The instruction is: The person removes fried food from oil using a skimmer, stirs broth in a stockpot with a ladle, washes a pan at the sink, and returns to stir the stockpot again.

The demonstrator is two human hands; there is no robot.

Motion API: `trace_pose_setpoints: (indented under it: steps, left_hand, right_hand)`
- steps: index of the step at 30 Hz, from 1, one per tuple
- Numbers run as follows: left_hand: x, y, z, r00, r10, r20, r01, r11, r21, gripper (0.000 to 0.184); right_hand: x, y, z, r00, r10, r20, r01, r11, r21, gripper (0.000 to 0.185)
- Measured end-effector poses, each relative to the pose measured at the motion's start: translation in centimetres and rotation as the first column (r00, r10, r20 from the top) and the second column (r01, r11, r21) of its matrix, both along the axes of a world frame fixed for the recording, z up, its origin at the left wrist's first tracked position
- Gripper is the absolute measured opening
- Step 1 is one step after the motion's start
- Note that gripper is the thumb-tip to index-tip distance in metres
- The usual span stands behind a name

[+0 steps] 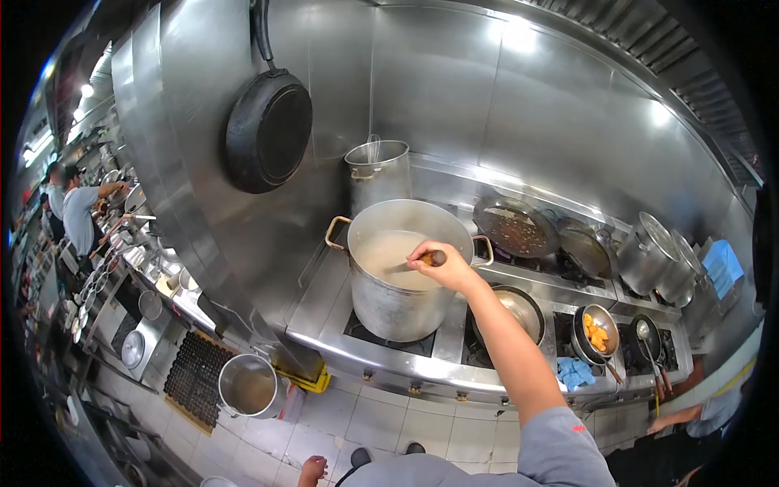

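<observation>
Gripping a wooden-handled tool (pixel 439 257), my right hand (pixel 442 268) is over the mouth of the large stockpot (pixel 389 312), which serves as landmark for all positions given. The fingers are wrapped about the handle, knuckles uppermost. The pot holds pale, cloudy liquid (pixel 381 247), its surface below the rim. Stirring appears to be under way: the filling is done and the tool is immersed, but the liquid's look does not tell how much stirring is left, and the tool is not yet lifted clear. The tool's long axis runs aslant across the pot's mouth, the wooden butt raised towards the pot's right side, the shaft sloping down and leftward into the liquid; its working end is submerged and cannot be identified. My left hand (pixel 315 468) hangs nearer my body than the pot and to its left, touching neither pot nor tool; its fingers seem loosely curled, though I cannot tell whether they enclose anything. Behind the pot stands a tall metal container (pixel 381 183) with a whisk (pixel 373 149) in it; well to the pot's right, a pan (pixel 614 322) contains orange pieces (pixel 596 332).
</observation>
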State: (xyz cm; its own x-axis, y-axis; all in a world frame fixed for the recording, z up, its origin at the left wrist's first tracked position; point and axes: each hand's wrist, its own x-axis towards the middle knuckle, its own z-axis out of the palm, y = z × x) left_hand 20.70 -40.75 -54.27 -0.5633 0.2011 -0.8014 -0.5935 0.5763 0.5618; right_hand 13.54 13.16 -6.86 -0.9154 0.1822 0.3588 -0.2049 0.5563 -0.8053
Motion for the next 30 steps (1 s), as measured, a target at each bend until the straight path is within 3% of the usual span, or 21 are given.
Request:
trace_pose_setpoints:
  steps: [2,4,6,9,12,14,16,18,21,24,27,30]
  left_hand:
    - [0.4,0.3,0.0,1.000,-0.007,0.005,0.007,1.000,0.005,0.029]
    - [0.6,0.0,-0.2,1.000,-0.016,0.010,0.016,1.000,0.007,0.029]
    - [1.2,-0.8,-1.0,0.998,-0.052,0.028,0.053,0.998,-0.018,0.029]
    - [2.5,-1.8,-0.3,0.999,-0.035,0.020,0.035,0.999,-0.020,0.028]
    - [2.5,-2.8,-1.1,0.999,-0.040,0.026,0.041,0.999,-0.020,0.028]
    - [2.7,-3.4,-1.7,0.998,-0.039,0.039,0.040,0.999,-0.017,0.028]
    - [2.9,-3.6,-1.2,1.000,-0.014,0.017,0.015,0.999,-0.031,0.028]
    - [3.0,-3.8,-1.0,0.999,0.024,0.030,-0.023,1.000,-0.019,0.029]
    - [3.2,-4.0,-1.4,0.995,0.083,0.046,-0.083,0.997,-0.004,0.030]
    - [4.2,-4.3,-1.6,0.992,0.117,0.047,-0.118,0.993,0.003,0.032]
    - [5.0,-4.4,-2.7,0.986,0.142,0.090,-0.141,0.990,-0.012,0.031]
    - [5.8,-5.9,-4.6,0.989,0.105,0.109,-0.106,0.994,0.005,0.029]
  right_hand:
    - [-0.3,0.3,-1.0,0.999,0.010,-0.044,-0.010,1.000,0.004,0.006]
    - [-0.4,0.6,-1.4,0.994,0.005,-0.108,0.013,0.986,0.168,0.007]
    - [-0.2,0.5,-0.5,0.993,-0.074,-0.089,0.088,0.981,0.172,0.010]
    - [-0.5,0.5,1.2,0.926,-0.365,-0.098,0.376,0.912,0.164,0.013]
    - [-0.8,1.5,2.7,0.854,-0.505,-0.127,0.521,0.835,0.180,0.014]
    - [-1.3,3.3,3.8,0.846,-0.533,-0.019,0.533,0.843,0.074,0.014]
    - [-0.4,4.1,6.3,0.884,-0.467,0.033,0.465,0.883,0.060,0.010]
    - [-0.2,5.2,7.7,0.878,-0.437,0.196,0.461,0.881,-0.103,0.012]
    - [1.5,4.8,9.0,0.900,-0.346,0.265,0.414,0.870,-0.269,0.018]
    - [2.5,3.8,7.6,0.946,-0.257,0.199,0.319,0.850,-0.420,0.023]
    - [2.6,1.4,5.4,0.961,-0.259,0.100,0.277,0.865,-0.418,0.023]
    - [1.6,-0.1,3.0,0.996,0.063,-0.060,-0.080,0.940,-0.331,0.015]
